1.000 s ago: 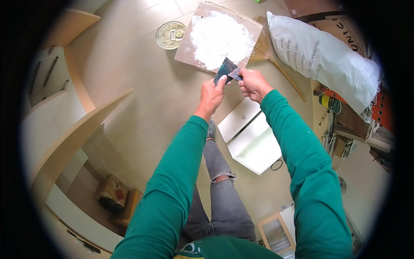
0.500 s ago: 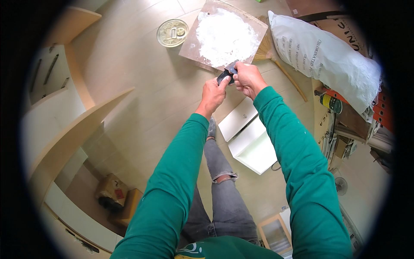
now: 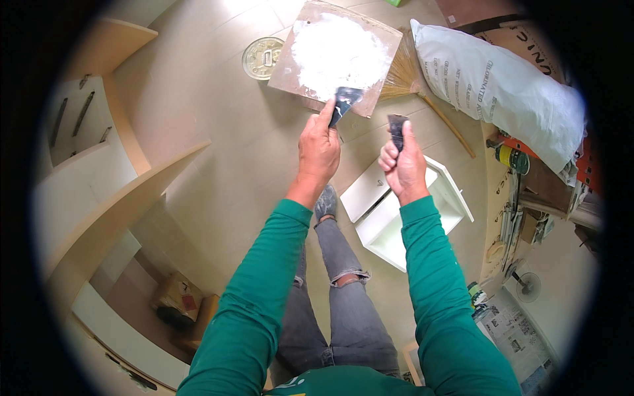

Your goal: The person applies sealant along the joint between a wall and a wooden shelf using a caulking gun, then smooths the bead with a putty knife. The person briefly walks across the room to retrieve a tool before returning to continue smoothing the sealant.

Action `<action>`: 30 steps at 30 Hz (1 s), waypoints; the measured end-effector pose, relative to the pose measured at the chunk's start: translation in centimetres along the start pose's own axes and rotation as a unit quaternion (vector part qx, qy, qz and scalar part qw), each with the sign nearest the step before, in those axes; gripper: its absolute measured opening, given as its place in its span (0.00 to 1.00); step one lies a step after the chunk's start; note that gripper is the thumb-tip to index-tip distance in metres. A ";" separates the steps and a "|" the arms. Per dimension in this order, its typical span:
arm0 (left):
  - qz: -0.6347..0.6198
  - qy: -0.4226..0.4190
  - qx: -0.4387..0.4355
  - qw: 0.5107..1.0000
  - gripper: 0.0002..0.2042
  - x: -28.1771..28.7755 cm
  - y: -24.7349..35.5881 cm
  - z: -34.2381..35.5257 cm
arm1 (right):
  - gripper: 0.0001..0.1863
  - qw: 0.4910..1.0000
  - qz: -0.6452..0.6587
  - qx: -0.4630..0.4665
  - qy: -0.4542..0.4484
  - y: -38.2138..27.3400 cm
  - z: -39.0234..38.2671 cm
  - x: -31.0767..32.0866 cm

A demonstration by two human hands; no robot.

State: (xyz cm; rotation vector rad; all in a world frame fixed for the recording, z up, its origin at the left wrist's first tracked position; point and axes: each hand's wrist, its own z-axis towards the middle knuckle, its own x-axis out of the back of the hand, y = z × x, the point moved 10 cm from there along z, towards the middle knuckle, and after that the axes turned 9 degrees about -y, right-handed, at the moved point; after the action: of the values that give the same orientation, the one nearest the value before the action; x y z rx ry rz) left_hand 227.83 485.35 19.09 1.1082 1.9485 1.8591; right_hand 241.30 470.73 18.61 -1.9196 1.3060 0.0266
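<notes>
Overall, read from left to right, a cabinet (image 3: 96,208) with pale wooden edges bounds the floor (image 3: 218,191), and a brown box (image 3: 178,294) sits low at that side. On the floor, a round, gold-coloured tin (image 3: 262,58) stands just beside the left edge of the board (image 3: 285,78). White paste (image 3: 337,53) covers the board's middle and spreads toward its edges. The left hand (image 3: 319,152) grasps a dark scraper (image 3: 343,105), its index finger laid along it; the blade overlaps the board's near edge, toward the near right corner, though contact with the surface cannot be told. Below lies a white drawer (image 3: 363,193), partly hidden by the right arm. The right hand (image 3: 404,170) is closed around a second scraper (image 3: 397,131), held upright in view, thumb along it, apart from the board's near right corner. A broom (image 3: 399,76) lies by the board's right edge, its handle slanting toward the near right. Farther right are a white sack (image 3: 489,86), a dark can (image 3: 512,158) with a yellow band and, lower down, a fan (image 3: 528,287).
</notes>
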 end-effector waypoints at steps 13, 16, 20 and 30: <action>-0.506 -0.006 0.241 0.828 0.09 -7.2 -5.4 0.7 | 0.15 0.994 -0.095 -0.046 0.003 2.3 3.8 -2.4; -0.450 -0.004 0.250 0.857 0.11 -7.0 -5.6 1.3 | 0.14 0.987 -0.140 -0.045 0.061 1.6 4.7 -1.9; -0.360 -0.025 0.233 0.903 0.12 -6.1 -5.1 2.0 | 0.14 0.981 -0.171 -0.081 0.039 1.9 5.7 -2.0; -0.345 -0.077 0.233 0.906 0.12 -6.1 -4.6 2.4 | 0.10 0.986 -0.153 -0.062 0.035 -0.4 9.2 -4.7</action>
State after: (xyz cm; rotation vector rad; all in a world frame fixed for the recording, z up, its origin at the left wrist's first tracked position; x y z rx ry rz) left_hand 231.88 483.62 12.42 0.5050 2.3296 0.9384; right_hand 243.04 480.10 14.55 -2.2274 1.0602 -0.1178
